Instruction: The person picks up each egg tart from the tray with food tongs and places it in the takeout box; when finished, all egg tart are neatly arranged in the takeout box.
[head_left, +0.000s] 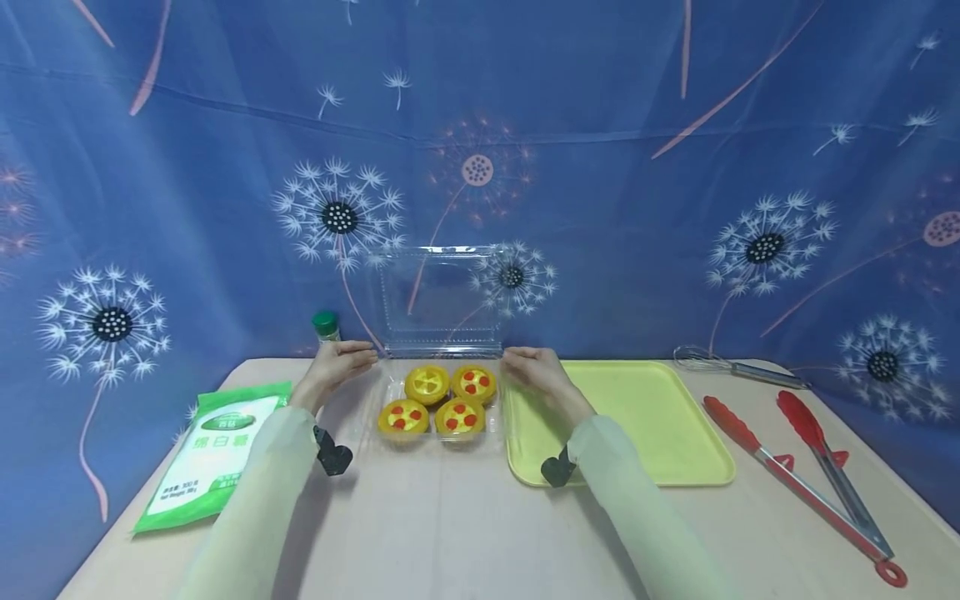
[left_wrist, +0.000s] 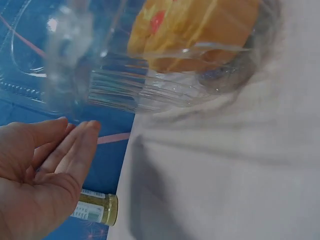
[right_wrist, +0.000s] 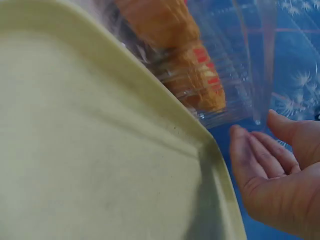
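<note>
A clear plastic clamshell box [head_left: 442, 346] stands on the table with its lid raised upright at the back. Several yellow egg tarts [head_left: 428, 385] sit in its base, most topped with red pieces. At the box's left back corner is my left hand [head_left: 337, 368], fingers extended towards the hinge side; the left wrist view shows this hand [left_wrist: 50, 170] holding nothing. My right hand [head_left: 546, 379] mirrors it at the right back corner, above the edge of a yellow tray [head_left: 637, 421]. Its fingers are slightly bent in the right wrist view. Whether the fingertips touch the plastic I cannot tell.
A green and white sugar bag [head_left: 217, 450] lies on the left. Behind my left hand stands a green-capped jar [head_left: 326, 325]. On the right are a whisk [head_left: 750, 369] and red-tipped tongs [head_left: 817, 492]. A blue dandelion curtain [head_left: 600, 208] hangs behind the table.
</note>
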